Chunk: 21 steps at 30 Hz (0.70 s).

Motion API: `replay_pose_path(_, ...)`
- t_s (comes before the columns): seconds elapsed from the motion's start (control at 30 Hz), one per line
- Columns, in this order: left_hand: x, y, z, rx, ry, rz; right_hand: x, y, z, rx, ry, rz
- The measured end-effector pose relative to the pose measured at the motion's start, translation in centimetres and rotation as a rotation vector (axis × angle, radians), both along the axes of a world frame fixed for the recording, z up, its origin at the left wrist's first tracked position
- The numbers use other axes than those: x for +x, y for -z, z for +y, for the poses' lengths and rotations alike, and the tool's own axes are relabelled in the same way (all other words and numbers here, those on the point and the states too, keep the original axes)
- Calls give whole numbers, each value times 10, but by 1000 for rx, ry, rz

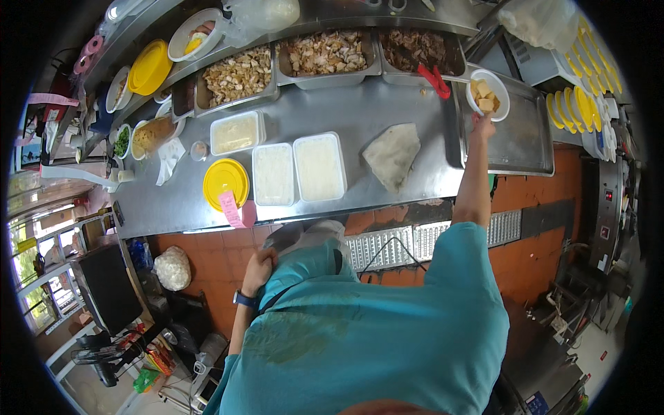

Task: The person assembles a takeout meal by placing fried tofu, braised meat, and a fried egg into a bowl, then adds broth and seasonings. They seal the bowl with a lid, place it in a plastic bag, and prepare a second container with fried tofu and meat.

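My right arm reaches out to the far right, where my right hand (483, 125) grips the near rim of a white bowl (503, 90). Pale yellow cubes (485, 97) lie in that bowl, which is over the left part of a metal tray (529, 138). At my waist, beside the shirt's hem, my left hand (260, 270) is closed; its fingers curl inward and hide whatever may be in them. Left of the bowl, red-handled tongs (434, 81) rest on a steel pan of dark shredded meat (413, 52). A crumpled whitish cloth (392, 155) lies on the counter.
Rectangular tubs of white contents (319, 166) stand on the steel counter (277, 114), near a yellow-lidded container (225, 181) with a pink slip (236, 211). Pans of chopped meat (325, 54) line the back. Stacked yellow lids (574, 109) stand at right.
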<state>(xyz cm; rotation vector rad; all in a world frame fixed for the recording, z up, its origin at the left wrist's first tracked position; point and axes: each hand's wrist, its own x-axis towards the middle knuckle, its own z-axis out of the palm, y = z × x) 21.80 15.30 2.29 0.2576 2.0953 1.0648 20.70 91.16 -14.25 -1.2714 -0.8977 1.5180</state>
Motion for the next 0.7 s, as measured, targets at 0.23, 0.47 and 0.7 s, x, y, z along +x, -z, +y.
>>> replay_pose_path(0.23,-16,-6,27,173,-35,-93,101,-79,-141,165,-75,-16)
replay_pose_path(0.47,-31,18,62,459,-63,-241,163,-109,-387,-244,-136,23)
replay_pose_path(0.7,-63,11,51,596,44,-271,150,-104,-565,-318,-415,129)
